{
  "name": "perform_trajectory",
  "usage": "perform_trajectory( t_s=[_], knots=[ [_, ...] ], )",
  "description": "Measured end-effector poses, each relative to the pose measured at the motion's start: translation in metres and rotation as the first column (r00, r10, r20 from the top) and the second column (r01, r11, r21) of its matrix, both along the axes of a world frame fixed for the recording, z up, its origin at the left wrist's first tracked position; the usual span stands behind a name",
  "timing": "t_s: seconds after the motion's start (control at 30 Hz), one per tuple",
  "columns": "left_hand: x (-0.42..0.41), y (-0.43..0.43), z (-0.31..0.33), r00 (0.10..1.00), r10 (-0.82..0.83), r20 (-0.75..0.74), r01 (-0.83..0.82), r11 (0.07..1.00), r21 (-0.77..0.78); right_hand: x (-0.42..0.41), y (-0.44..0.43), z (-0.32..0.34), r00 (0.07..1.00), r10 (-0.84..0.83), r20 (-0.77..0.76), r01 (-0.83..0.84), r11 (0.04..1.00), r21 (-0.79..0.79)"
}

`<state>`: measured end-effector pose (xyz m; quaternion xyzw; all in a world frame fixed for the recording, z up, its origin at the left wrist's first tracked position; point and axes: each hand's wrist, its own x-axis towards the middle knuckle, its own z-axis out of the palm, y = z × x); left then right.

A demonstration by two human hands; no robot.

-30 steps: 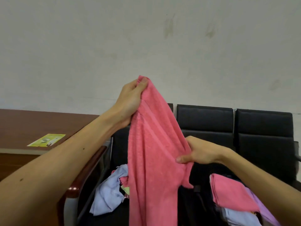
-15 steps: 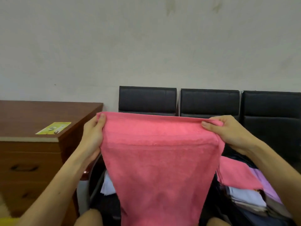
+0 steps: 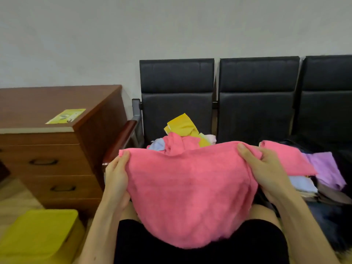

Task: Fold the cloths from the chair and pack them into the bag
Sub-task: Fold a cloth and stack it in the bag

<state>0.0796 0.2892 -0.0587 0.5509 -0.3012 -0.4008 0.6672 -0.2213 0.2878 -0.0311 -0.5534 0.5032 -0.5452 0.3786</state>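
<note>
A pink towel (image 3: 186, 189) hangs spread in front of me, its lower part draping onto my lap. My left hand (image 3: 116, 176) grips its top left corner and my right hand (image 3: 264, 168) grips its top right corner. Behind it, a heap of loose cloths (image 3: 182, 134) in yellow, pink and pale blue lies on the left black chair (image 3: 177, 82). To the right sits a stack of folded cloths (image 3: 312, 168), pink, purple and pale ones, on something dark that may be the bag (image 3: 327, 214); the towel hides part of it.
A brown wooden drawer cabinet (image 3: 57, 149) with a yellow leaflet (image 3: 65, 116) on top stands at the left. A yellow box (image 3: 36, 237) sits low at the left front. Two more black chairs (image 3: 259, 92) line the wall at the right.
The towel went from bunched and held high to spread wide between both hands, then came down toward my lap. My view tipped downward, so the cloth heap on the chair now shows.
</note>
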Motion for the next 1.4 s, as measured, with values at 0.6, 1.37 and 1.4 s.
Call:
perform_trajectory(
  t_s=[0.6, 1.37, 1.4],
  knots=[
    [-0.096, 0.011, -0.003, 0.892, -0.277, 0.358, 0.349, 0.925, -0.152, 0.074, 0.001, -0.028, 0.994, 0.049, 0.098, -0.053, 0.998, 0.041],
    [-0.079, -0.029, -0.019, 0.792, -0.341, 0.506, 0.496, 0.842, -0.21, 0.066, -0.02, -0.015, 0.896, 0.198, 0.397, -0.33, 0.896, 0.298],
    [-0.077, -0.034, -0.017, 0.805, -0.345, 0.483, 0.484, 0.852, -0.198, 0.066, -0.023, -0.017, 0.92, 0.183, 0.346, -0.284, 0.92, 0.27]
  ],
)
